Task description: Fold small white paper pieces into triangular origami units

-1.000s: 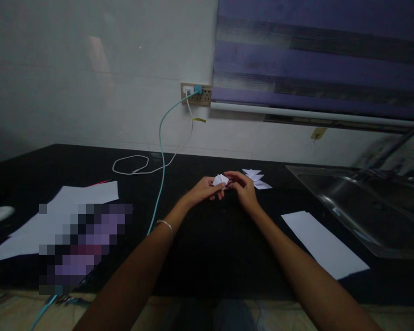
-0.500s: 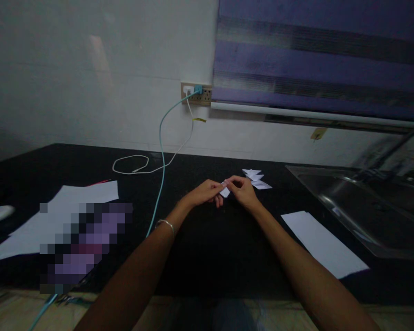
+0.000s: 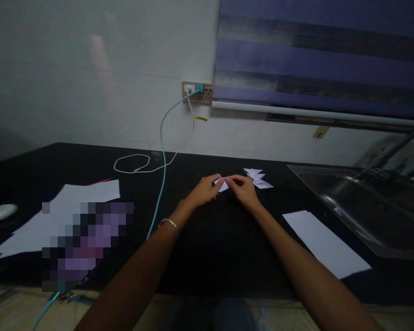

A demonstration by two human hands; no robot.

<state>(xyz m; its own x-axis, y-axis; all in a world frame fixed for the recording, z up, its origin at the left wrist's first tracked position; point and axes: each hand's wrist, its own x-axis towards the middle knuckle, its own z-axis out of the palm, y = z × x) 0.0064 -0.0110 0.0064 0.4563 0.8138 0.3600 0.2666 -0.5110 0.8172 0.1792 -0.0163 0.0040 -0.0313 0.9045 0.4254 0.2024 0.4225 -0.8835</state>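
My left hand [image 3: 204, 191] and my right hand [image 3: 243, 189] meet over the middle of the black countertop [image 3: 207, 243]. Both pinch a small folded piece of white paper [image 3: 222, 185] between thumb and fingertips. A thin bracelet [image 3: 168, 224] circles my left wrist. Just beyond my right hand lie a few small folded paper pieces [image 3: 258, 178] on the counter.
A white paper strip [image 3: 326, 243] lies to the right, beside a steel sink [image 3: 372, 207]. White sheets [image 3: 65, 207] and a blurred patch are at left, with a white disc [image 3: 0, 212] at the far left. A teal cable [image 3: 161, 151] and a white cable [image 3: 134, 164] run from a wall socket [image 3: 197, 93].
The fan of paper in my left hand has been pressed into one small folded piece. Both hands pinch it closer together and have moved slightly up and away.
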